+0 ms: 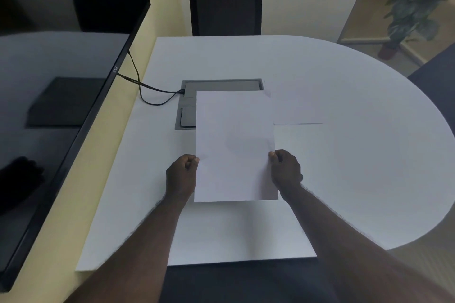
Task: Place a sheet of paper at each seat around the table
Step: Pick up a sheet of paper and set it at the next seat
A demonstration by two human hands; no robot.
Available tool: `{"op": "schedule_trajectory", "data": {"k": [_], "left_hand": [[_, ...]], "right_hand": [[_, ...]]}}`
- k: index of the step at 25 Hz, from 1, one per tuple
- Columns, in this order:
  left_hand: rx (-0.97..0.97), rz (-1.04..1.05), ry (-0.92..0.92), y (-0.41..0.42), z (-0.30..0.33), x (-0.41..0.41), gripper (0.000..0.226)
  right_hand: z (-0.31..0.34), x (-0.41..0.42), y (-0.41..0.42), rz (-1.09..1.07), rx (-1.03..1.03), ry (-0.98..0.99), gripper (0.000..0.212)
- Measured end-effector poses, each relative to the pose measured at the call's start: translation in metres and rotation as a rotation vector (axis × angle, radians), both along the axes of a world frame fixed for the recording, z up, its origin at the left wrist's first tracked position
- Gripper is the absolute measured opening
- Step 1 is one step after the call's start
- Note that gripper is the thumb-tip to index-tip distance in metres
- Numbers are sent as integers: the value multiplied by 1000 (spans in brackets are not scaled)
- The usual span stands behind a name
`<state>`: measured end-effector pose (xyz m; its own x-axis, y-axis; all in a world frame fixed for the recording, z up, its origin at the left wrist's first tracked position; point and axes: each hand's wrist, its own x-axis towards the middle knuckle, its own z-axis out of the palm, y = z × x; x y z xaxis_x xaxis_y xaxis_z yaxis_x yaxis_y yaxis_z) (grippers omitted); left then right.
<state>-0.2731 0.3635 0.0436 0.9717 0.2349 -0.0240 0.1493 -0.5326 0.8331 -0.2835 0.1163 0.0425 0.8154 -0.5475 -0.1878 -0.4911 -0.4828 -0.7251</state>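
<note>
I hold a blank white sheet of paper (235, 145) above the white table (357, 155), its long side running away from me. My left hand (182, 174) pinches its left edge near the bottom. My right hand (285, 170) pinches the right edge at about the same height. A low stack of white paper (295, 108) lies flat on the table just behind and right of the held sheet, partly hidden by it. A black chair (225, 5) stands at the far side. Another dark chair (236, 283) is tucked in at my side.
A grey cable box (187, 106) is set into the table centre, with a black cable (147, 91) running to a large black screen (61, 81) on the left wall. A dark seat edge (435, 76) shows at right. A potted plant (416, 2) stands in the far right corner.
</note>
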Motion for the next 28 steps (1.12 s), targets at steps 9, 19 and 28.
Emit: {"op": "schedule_trajectory", "data": {"k": [9, 19, 28], "left_hand": [[78, 4, 154, -1, -58, 1, 17], [243, 91, 373, 3, -87, -5, 17], [252, 95, 411, 7, -96, -14, 15]], "right_hand": [[-54, 2, -1, 1, -5, 172, 31], [-97, -7, 9, -40, 89, 349, 26], [-107, -9, 17, -71, 42, 392, 16]]}}
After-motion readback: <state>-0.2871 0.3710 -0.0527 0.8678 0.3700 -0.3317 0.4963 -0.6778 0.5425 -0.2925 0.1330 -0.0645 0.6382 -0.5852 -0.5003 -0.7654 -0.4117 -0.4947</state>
